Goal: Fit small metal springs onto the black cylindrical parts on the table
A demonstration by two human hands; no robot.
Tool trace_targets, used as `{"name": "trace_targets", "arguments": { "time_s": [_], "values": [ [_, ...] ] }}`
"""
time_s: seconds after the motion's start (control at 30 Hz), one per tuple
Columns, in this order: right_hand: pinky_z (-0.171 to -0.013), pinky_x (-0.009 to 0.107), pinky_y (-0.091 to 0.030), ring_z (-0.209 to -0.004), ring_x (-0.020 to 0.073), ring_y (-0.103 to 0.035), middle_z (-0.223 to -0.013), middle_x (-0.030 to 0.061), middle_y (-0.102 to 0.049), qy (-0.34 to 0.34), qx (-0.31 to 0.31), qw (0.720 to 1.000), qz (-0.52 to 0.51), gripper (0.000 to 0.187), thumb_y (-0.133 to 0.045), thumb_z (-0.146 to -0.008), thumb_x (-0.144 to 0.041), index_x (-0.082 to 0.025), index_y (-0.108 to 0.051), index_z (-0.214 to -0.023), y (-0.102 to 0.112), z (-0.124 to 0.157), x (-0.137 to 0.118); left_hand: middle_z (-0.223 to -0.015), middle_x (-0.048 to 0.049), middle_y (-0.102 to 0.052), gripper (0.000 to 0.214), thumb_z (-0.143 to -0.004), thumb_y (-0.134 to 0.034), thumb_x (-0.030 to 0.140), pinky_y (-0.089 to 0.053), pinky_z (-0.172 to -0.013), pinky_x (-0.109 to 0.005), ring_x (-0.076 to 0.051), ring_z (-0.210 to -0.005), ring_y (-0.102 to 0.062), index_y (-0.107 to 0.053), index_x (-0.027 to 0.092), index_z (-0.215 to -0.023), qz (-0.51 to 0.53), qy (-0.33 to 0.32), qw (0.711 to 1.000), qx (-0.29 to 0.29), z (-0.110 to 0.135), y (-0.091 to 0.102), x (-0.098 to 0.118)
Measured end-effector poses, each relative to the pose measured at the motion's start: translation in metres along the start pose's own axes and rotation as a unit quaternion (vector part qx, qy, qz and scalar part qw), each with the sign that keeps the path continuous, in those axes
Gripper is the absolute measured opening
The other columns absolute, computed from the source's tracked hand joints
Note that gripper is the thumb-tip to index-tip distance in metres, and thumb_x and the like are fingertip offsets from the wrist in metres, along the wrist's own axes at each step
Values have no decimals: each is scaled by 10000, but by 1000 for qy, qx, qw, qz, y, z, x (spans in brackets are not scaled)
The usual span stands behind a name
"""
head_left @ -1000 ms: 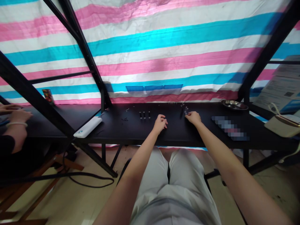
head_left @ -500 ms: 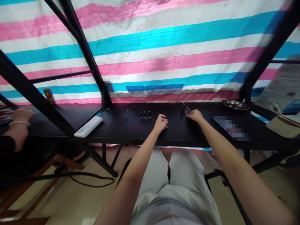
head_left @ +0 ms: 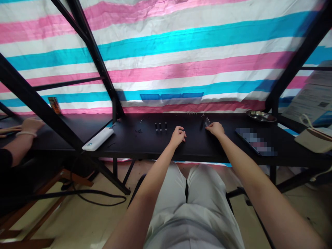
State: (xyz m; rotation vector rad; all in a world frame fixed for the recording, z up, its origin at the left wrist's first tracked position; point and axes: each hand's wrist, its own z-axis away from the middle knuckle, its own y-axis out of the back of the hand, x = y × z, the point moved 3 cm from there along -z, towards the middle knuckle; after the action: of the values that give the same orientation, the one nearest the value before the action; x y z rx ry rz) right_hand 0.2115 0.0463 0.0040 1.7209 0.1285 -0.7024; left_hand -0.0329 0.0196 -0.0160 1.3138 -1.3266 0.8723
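My right hand (head_left: 216, 130) is at the black tabletop, its fingers closed in a pinch at a small cluster of grey-tipped cylinders (head_left: 207, 122). Which of them the fingertips hold is too small to see. A dark upright piece (head_left: 202, 123) stands just left of that cluster. My left hand (head_left: 177, 136) rests above the table, its fingers loosely bent and apart, with nothing visible in them. To its left, three short black cylinders with light ends (head_left: 160, 126) stand in a row, apart from the hand.
A white power-bank-like box (head_left: 98, 139) lies left by the frame post. Right are a phone (head_left: 255, 141), a round metal dish (head_left: 260, 116) and a beige pouch (head_left: 313, 140). Thread scraps (head_left: 138, 131) lie on the tabletop (head_left: 140, 145). Another person's hand (head_left: 32, 125) is far left.
My hands stay in nearly the same places, the right still at the grey cluster. At far left, the other person's hand has shifted slightly to the right.
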Motion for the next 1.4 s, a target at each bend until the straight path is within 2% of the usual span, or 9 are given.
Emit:
{"name": "trace_targets", "arguments": {
  "time_s": [0.23,0.43,0.6,0.7,0.8,0.9,0.97,1.23,1.4],
  "values": [
    [-735,341,-462,-918,281,-611,-908,129,-663,5,-26,1000,16,210,-661,-653,-323,-177,-685,-801,9,7,-3,-582,77,-534,152,-776,-464,155,-311,-374,-148,-49,-358,-480,-383,191,-900,5,2,1000,-2,2,-1,4],
    [-725,307,-457,-897,251,-615,-920,110,-659,5,-37,997,66,194,-597,-669,-264,-191,-677,-829,10,18,-1,-589,71,-533,145,-772,-454,144,-303,-359,-145,-54,-357,-481,-386,190,-891,5,2,1000,-3,1,-1,4],
    [-708,301,-448,-866,240,-616,-931,129,-649,62,-18,992,108,215,-533,-723,-272,-171,-651,-873,-1,38,-16,-591,69,-530,139,-771,-455,145,-306,-370,-136,-47,-369,-483,-404,188,-894,-2,2,1000,-2,3,-1,7],
    [-668,290,-439,-817,227,-616,-894,114,-655,109,-20,990,92,184,-516,-736,-267,-184,-639,-844,-12,50,-34,-619,63,-535,148,-775,-440,135,-342,-397,-144,-38,-375,-471,-431,186,-913,-15,-24,999,43,5,5,12],
    [-640,256,-416,-767,191,-607,-840,81,-661,161,-35,985,56,131,-534,-720,-252,-189,-628,-786,-23,56,-54,-740,40,-578,291,-785,-439,136,-391,-444,-152,-28,-400,-469,-414,196,-1069,-17,-47,988,147,7,17,18],
    [-619,234,-392,-730,162,-588,-794,55,-656,194,-45,980,21,99,-536,-724,-252,-193,-613,-744,-34,60,-68,-958,-6,-606,535,-787,-445,130,-408,-459,-151,-21,-432,-502,-258,231,-1278,4,-32,972,231,8,26,18],
    [-603,230,-377,-710,153,-574,-774,44,-647,202,-35,979,5,111,-516,-747,-269,-197,-601,-746,-39,63,-72,-1098,-43,-583,654,-782,-437,115,-390,-421,-148,-22,-445,-530,-142,259,-1348,29,-10,966,256,7,29,16],
    [-598,232,-346,-673,140,-537,-748,24,-616,228,1,973,-18,126,-487,-777,-288,-202,-575,-749,-42,73,-68,-1394,-145,-360,791,-798,-444,119,-412,-366,-141,-43,-515,-599,23,299,-1411,114,58,963,235,-2,27,10],
    [-594,230,-346,-653,139,-529,-717,17,-611,231,0,972,-37,120,-497,-767,-287,-204,-573,-726,-42,72,-65,-1466,-145,-209,780,-791,-445,103,-437,-378,-132,-78,-637,-646,-24,307,-1415,127,67,968,206,-7,28,5]
  ]
}}
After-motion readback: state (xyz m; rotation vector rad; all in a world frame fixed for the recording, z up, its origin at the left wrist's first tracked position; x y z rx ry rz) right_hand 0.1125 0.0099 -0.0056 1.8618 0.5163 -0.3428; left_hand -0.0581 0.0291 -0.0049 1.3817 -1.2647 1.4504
